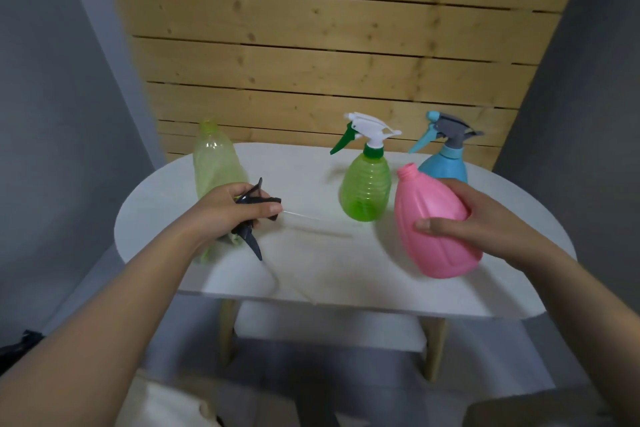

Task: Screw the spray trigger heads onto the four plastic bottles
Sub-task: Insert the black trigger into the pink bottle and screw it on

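While left hand [227, 208] clutches black trigger head [254, 218], right hand [474, 218] clasps tilted pink bottle [433, 218].

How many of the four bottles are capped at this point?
Two look done: the green bottle wears a white-and-green head, the blue bottle a grey-and-blue one. In hand: the right hand holds the pink bottle, neck open, and the left hand grips a dark trigger head. Left: the pale green bottle behind the left hand, also open. No fourth head is visible.
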Tool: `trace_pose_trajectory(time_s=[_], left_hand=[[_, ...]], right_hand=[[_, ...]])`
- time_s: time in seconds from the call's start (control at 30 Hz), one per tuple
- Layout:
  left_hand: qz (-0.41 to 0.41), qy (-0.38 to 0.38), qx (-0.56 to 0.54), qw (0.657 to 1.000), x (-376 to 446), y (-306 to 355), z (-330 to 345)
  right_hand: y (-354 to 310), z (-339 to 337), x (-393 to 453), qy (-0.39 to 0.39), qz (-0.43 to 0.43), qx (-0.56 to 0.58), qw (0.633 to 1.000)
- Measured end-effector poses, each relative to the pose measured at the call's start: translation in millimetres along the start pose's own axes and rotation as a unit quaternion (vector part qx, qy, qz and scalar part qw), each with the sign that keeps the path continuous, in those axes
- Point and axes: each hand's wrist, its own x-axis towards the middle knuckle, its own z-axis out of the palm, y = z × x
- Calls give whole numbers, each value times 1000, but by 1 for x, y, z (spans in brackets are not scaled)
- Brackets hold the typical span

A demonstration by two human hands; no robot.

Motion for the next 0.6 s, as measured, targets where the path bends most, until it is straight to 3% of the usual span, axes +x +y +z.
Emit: trace_pose_trajectory(time_s=[0.23, 0.6], left_hand=[[11, 28, -87, 996, 3, 6, 7], [24, 4, -57, 998, 5, 10, 19]], right_hand=[[17, -1, -2, -82, -3, -54, 995], [18, 7, 7, -101, -69, -105, 987]])
